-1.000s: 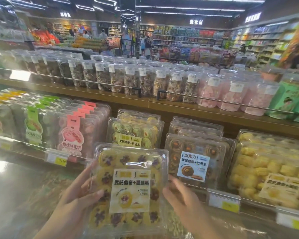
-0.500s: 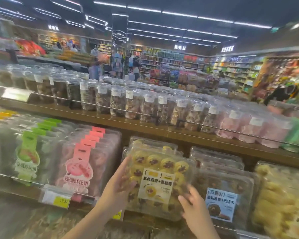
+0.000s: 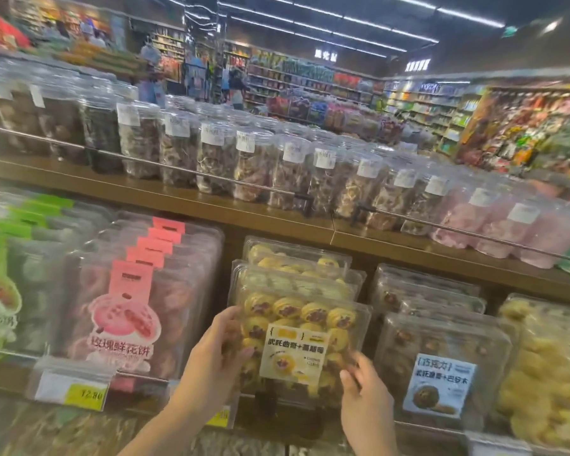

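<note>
Cookie box (image 3: 297, 327) stands on edge at the front of its row under the wooden shelf (image 3: 178, 207), label facing out, top edge sloping down to the right. It's a squarish, glossy clear clamshell holding round yellow cookies with dark jam centres. Left hand (image 3: 211, 360) grips its left edge. Right hand (image 3: 362, 390) is at the lower right corner, too blurry to tell if it's gripping.

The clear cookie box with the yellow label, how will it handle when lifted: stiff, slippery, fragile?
The thin clear cookie box probably flexes under a squeeze, so the left hand should grip its edge lightly. Its glossy plastic may be slippery. The cookies inside look crumbly, likely fragile if tipped.
</note>
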Tool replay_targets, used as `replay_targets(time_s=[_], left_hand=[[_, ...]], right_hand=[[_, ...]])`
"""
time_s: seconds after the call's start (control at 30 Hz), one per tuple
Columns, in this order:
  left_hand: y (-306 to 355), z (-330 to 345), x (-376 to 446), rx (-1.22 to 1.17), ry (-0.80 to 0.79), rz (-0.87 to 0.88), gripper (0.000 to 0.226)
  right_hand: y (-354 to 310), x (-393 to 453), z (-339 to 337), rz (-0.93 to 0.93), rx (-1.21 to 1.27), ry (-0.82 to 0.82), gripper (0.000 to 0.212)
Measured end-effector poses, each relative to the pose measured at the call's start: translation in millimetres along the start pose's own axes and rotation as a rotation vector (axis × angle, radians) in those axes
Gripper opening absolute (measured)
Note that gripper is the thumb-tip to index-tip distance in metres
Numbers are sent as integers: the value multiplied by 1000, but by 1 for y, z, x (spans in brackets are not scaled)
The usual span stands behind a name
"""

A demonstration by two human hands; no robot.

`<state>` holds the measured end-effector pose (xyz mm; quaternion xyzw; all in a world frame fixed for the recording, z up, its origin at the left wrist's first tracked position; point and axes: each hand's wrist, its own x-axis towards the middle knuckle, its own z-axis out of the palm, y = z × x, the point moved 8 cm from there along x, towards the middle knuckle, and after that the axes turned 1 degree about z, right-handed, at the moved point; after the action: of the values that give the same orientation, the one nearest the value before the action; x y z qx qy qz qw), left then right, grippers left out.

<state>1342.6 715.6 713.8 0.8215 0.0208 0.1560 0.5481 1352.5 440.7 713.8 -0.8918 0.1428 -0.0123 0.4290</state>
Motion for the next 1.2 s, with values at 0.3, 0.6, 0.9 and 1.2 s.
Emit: replay_targets(time_s=[0.3, 0.6, 0.9, 1.2], left_hand=[[-7, -2, -5, 136, -63, -28, 90], [53, -40, -12, 292, -92, 16, 84], [109, -60, -95, 409, -134, 29, 83], [146, -85, -159, 574, -186, 56, 73]], right_hand=[[11, -20, 3, 19, -64, -170, 64], [-11, -50, -42, -123, -90, -189, 66], [-13, -100, -91, -185, -62, -266, 65], [-51, -142, -112, -375, -227, -341, 70]])
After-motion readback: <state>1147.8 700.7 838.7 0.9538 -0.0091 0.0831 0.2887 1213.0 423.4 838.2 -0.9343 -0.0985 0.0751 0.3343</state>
